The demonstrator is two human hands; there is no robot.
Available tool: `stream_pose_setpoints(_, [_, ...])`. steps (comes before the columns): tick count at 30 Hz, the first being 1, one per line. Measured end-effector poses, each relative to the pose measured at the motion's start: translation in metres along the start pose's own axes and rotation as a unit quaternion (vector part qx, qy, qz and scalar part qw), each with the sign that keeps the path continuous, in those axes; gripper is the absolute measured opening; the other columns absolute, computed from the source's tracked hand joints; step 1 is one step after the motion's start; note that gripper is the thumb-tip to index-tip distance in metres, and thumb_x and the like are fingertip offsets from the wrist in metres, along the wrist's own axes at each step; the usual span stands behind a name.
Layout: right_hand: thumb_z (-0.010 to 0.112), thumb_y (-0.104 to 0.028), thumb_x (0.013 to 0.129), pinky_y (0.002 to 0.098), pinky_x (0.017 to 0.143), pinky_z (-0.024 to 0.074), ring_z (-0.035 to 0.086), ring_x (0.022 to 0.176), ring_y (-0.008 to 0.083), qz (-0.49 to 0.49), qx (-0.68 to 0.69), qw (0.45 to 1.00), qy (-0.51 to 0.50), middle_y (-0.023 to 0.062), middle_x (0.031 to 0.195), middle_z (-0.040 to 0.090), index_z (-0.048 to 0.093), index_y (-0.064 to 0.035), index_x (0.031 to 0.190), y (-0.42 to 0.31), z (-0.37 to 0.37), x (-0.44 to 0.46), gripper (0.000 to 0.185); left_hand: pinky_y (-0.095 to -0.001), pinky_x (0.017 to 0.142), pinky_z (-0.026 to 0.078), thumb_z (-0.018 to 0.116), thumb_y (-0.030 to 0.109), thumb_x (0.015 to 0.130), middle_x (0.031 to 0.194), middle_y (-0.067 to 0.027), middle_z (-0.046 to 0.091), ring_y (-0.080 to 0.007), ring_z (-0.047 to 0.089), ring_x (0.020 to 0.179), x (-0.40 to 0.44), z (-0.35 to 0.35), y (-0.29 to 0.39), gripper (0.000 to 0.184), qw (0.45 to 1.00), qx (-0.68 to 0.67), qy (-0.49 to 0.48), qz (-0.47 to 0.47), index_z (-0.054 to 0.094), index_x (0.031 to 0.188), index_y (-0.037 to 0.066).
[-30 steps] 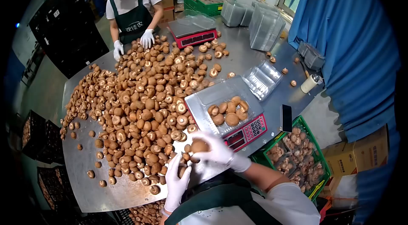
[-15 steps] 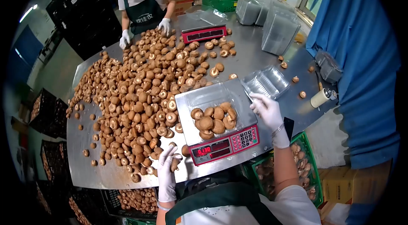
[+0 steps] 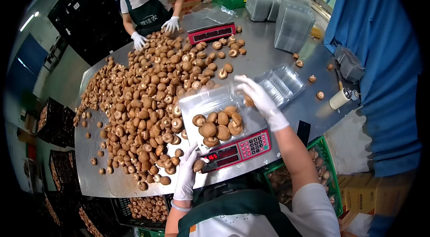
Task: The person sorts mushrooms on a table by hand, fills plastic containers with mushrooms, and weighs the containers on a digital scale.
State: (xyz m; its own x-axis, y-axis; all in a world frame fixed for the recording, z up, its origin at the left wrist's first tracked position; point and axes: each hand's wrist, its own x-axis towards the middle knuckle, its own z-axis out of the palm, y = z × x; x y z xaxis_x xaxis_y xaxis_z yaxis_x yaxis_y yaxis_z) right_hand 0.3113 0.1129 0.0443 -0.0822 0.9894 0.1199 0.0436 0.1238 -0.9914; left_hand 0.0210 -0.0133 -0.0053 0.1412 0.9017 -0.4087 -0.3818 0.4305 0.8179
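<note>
My left hand, in a white glove, is closed on a mushroom at the front edge of the scale. My right hand, also gloved, reaches over the far right side of the scale, its fingers bent around a mushroom that shows partly beneath them. Between the hands, a clear plastic tray holding several brown mushrooms rests on the red and silver scale. Part of the scale's lit display is hidden by my left hand. A large heap of mushrooms lies to the left.
Across the metal table, a co-worker's gloved hands touch the heap beside a second scale. Clear empty trays lie right of my scale; taller stacks stand behind. A phone and green crate are at right.
My right hand has moved from the scale's right side toward its far edge, over a mushroom. My left hand has shifted right, nearer the display. Both hands were together near the heap earlier.
</note>
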Motion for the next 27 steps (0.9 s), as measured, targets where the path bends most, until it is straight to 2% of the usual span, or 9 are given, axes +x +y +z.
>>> stream_pose_setpoints(5, [0.069,-0.046,0.077,0.0318,0.07,0.0505,0.064,0.079,0.0208,0.02,-0.384,0.922,0.038,0.01,0.091,0.063,0.06,-0.0074,0.095,0.001,0.007,-0.08,0.043,-0.0277,0.065,0.049,0.045,0.032,0.097,0.094,-0.0126,0.065,-0.0162,0.06,0.069,0.008,-0.005,-0.005,0.038,0.999,-0.023,-0.022,0.008,0.054,0.114,0.0])
stream_pose_setpoints(7, [0.064,-0.044,0.083,0.0322,0.066,0.0506,0.065,0.074,0.0209,0.168,-0.342,0.924,-0.013,0.0105,0.073,0.064,0.062,-0.0076,0.089,0.005,0.01,-0.096,0.037,-0.0266,0.065,0.05,0.047,0.027,0.097,0.091,-0.0112,0.065,-0.0165,0.062,0.072,0.013,-0.004,-0.002,0.031,0.997,0.063,-0.029,0.033,0.056,0.108,0.001])
stream_pose_setpoints(8, [0.058,-0.039,0.089,0.0309,0.065,0.0503,0.063,0.069,0.0171,0.106,-0.249,0.963,-0.015,0.0084,0.074,0.064,0.062,-0.0067,0.088,0.024,0.011,-0.104,0.033,-0.026,0.064,0.05,0.049,0.02,0.095,0.088,-0.0093,0.065,-0.0172,0.063,0.071,0.012,0.004,0.003,0.02,0.997,0.072,-0.009,0.017,0.058,0.1,0.002])
stream_pose_setpoints(13, [0.049,-0.025,0.097,0.0213,0.059,0.0481,0.057,0.066,0.0052,0.206,0.137,0.968,0.032,-0.0014,0.076,0.058,0.056,-0.0046,0.092,0.068,0.036,-0.112,0.022,-0.0187,0.043,0.033,0.052,0.004,0.087,0.072,-0.0043,0.058,-0.0057,0.043,0.047,0.034,-0.008,-0.004,0.007,0.998,0.038,-0.049,0.005,0.05,0.094,0.007])
stream_pose_setpoints(17, [0.05,-0.016,0.095,0.0242,0.062,0.0497,0.058,0.065,0.0074,-0.016,-0.098,0.988,0.12,0.0003,0.074,0.056,0.054,-0.0022,0.09,0.063,0.036,-0.128,0.015,-0.0178,0.041,0.032,0.051,-0.002,0.087,0.07,-0.0038,0.055,-0.0062,0.042,0.046,0.041,0.005,-0.002,0.013,0.995,0.059,-0.077,0.032,0.046,0.09,0.01])
stream_pose_setpoints(21, [0.05,-0.012,0.095,0.0247,0.07,0.0485,0.058,0.077,0.0098,0.053,0.016,0.958,0.28,0.0015,0.081,0.056,0.054,-0.0024,0.096,0.014,-0.004,-0.186,0.011,-0.0164,0.045,0.031,0.054,0.003,0.091,0.079,-0.0028,0.06,-0.0044,0.047,0.057,0.019,0.061,-0.005,0.009,0.942,0.234,-0.241,0.017,0.051,0.098,0.007])
stream_pose_setpoints(23, [0.051,-0.012,0.094,0.0271,0.078,0.0479,0.058,0.088,0.0113,0.078,-0.03,0.917,0.391,0.0039,0.09,0.057,0.054,-0.0016,0.1,-0.011,-0.032,-0.23,0.012,-0.0168,0.055,0.04,0.055,0.006,0.092,0.097,-0.0079,0.064,-0.0081,0.055,0.069,0.017,0.076,-0.016,0.028,0.907,0.27,-0.322,-0.02,0.051,0.119,0.003])
stream_pose_setpoints(25, [0.052,-0.013,0.093,0.0282,0.084,0.0454,0.056,0.094,0.0124,-0.012,-0.092,0.878,0.469,0.0055,0.097,0.057,0.055,-0.001,0.098,-0.021,-0.064,-0.284,0.013,-0.0175,0.058,0.042,0.054,0.005,0.092,0.1,-0.0095,0.064,-0.009,0.056,0.072,0.014,0.091,-0.022,0.03,0.892,0.3,-0.336,-0.046,0.05,0.121,0.003])
stream_pose_setpoints(27, [0.053,-0.014,0.092,0.0278,0.085,0.0443,0.056,0.093,0.0122,0.058,-0.25,0.795,0.549,0.0049,0.093,0.058,0.055,-0.0012,0.095,-0.049,-0.086,-0.338,0.013,-0.018,0.051,0.04,0.052,0.003,0.092,0.1,-0.011,0.064,-0.0079,0.055,0.065,0.023,0.089,-0.036,0.03,0.895,0.28,-0.345,-0.035,0.051,0.122,0.002])
